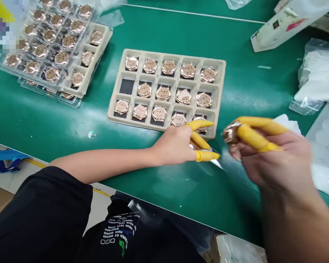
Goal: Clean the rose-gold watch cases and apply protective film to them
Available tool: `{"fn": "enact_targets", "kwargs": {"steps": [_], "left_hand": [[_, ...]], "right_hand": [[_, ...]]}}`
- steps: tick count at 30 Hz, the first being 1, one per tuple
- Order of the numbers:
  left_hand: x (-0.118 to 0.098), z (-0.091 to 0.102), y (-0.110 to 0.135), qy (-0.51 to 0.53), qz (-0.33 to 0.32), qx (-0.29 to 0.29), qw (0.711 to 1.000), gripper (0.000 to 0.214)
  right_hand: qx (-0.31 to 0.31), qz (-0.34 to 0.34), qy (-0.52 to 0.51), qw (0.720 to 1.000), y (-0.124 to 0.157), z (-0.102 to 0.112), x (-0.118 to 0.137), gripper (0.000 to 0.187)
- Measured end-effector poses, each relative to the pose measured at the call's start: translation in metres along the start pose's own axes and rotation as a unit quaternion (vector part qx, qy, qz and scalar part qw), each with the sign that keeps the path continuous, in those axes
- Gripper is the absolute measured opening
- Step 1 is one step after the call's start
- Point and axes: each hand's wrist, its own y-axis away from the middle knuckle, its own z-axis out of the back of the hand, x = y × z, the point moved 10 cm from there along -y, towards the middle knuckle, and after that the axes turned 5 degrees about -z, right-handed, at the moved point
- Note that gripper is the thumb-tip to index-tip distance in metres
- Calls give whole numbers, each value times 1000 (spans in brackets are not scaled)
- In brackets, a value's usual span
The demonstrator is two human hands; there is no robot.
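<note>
A beige compartment tray (pixel 220 82) lies on the green table and holds several rose-gold watch cases (pixel 163 93); one cell at its left is bare. My left hand (pixel 181 144), with yellow finger cots, pinches a small clear plastic bag (pixel 215 160) just in front of the tray. My right hand (pixel 265 153), also in yellow cots, grips one rose-gold watch case (pixel 230 132) between thumb and fingers, right beside the bag's mouth. The right hand is blurred by motion.
A stack of filled trays (pixel 71 78) under clear film sits at the back left. A white box (pixel 285 22) lies at the back right, with white plastic bags (pixel 320 76) along the right edge. The table's near edge (pixel 153 204) runs diagonally before my body.
</note>
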Motion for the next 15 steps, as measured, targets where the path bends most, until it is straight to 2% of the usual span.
{"fn": "enact_targets", "kwargs": {"steps": [1,2,3,5,7,8,10,11,12,13,15], "left_hand": [[0,-3,0,-9,2,19,1000,67],[-1,-6,0,-23,0,40,999,59],[-2,-9,0,-38,-5,57,998,50],[-3,-12,1,-57,-21,78,995,30],[-4,-13,1,-76,-40,83,993,17],[-4,-12,1,-87,-48,82,992,14],[-3,-11,0,-118,-61,76,988,13],[-3,-10,0,-133,-68,76,986,14],[-4,-11,0,-143,-75,78,984,16],[-5,-11,-1,-148,-82,81,982,17],[-7,-12,-1,-143,-93,86,982,18]], "right_hand": [[-6,29,14,999,-1,-7,17,36],[3,59,40,997,-4,-22,33,33],[30,81,78,993,-9,-47,46,27],[94,135,181,970,-23,-115,65,20],[146,143,258,944,-47,-184,65,20],[165,150,286,932,-61,-214,62,21],[205,194,340,897,-84,-260,58,18],[213,226,371,875,-93,-273,57,18],[207,262,391,858,-100,-276,58,17],[192,296,402,845,-106,-272,60,17],[144,347,398,837,-112,-247,64,15]]}}
